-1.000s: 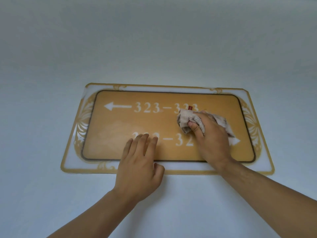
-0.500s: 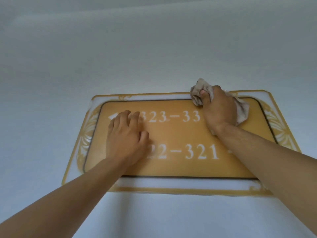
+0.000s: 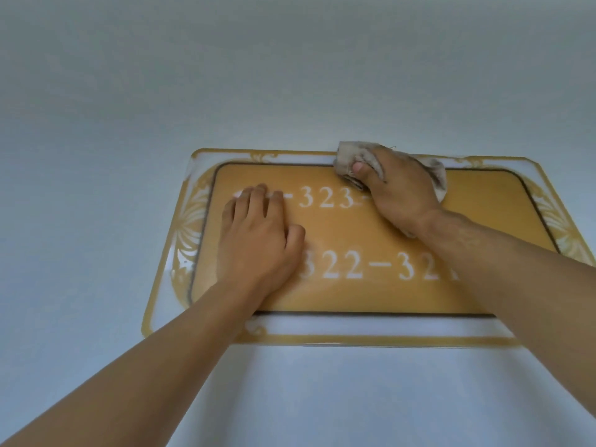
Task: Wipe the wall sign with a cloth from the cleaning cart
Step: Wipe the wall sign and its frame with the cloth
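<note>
Two bare forearms reach up from the lower edge of the view toward a pale wall (image 3: 290, 75). The left arm comes in from the lower left, and the left hand (image 3: 258, 240) lies flat on the wall sign (image 3: 403, 240), palm down on the left part of its orange panel. Its fingers (image 3: 254, 201) are stretched out and close together, holding nothing, and their tips cover the start of the upper line of white numbers; the thumb lies beside the start of the lower line, where "322" can be read.

The right arm crosses in from the right edge, over the end of the lower line. The right hand (image 3: 400, 191) sits higher, at the top edge of the orange panel, its fingers curled tight around a crumpled greyish cloth (image 3: 351, 159). The cloth bulges out past the thumb on the left and shows again beyond the knuckles on the right, pressed against the sign's clear border with gold trim, where that border meets the wall.

The sign is mounted flat on the wall, which fills the rest of the view above.
</note>
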### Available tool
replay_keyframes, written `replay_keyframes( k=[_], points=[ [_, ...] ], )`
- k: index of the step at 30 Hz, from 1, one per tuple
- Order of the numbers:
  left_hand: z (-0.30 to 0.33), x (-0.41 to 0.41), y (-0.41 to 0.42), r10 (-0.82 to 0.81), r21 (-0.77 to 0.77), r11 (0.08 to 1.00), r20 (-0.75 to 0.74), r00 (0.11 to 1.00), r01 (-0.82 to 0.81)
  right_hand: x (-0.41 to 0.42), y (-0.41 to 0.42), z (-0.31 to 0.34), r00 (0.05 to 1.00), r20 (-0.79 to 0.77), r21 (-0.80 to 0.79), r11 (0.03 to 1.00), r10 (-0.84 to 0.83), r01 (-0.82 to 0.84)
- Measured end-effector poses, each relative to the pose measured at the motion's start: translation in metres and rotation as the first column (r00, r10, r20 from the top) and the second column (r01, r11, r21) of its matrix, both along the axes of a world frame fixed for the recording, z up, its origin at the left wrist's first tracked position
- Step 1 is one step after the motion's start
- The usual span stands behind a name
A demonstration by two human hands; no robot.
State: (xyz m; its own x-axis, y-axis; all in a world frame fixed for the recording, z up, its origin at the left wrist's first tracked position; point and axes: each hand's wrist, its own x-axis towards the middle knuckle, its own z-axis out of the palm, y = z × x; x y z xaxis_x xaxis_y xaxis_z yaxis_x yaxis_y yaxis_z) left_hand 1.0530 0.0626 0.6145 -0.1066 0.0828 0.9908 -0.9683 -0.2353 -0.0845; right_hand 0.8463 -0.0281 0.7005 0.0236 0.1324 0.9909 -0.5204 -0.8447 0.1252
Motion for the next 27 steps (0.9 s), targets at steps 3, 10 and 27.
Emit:
replay_keyframes(
  k=[3, 10, 27],
  points=[
    [-0.003, 0.001, 0.001, -0.010, 0.011, 1.000, 0.002, 1.000, 0.010, 0.015, 0.010, -0.019, 0.999, -0.049, -0.022, 1.000, -0.003, 0.002],
    [-0.022, 0.005, 0.000, -0.027, 0.098, 0.995, 0.022, 0.999, 0.025, 0.029, 0.021, -0.065, 0.990, -0.138, 0.007, 1.000, -0.011, 0.012],
    [-0.148, -0.002, 0.031, 0.108, 0.423, 0.897, 0.076, 0.991, -0.131, 0.012, 0.028, -0.206, 0.826, -0.524, 0.266, 0.961, 0.207, -0.072]
  ],
)
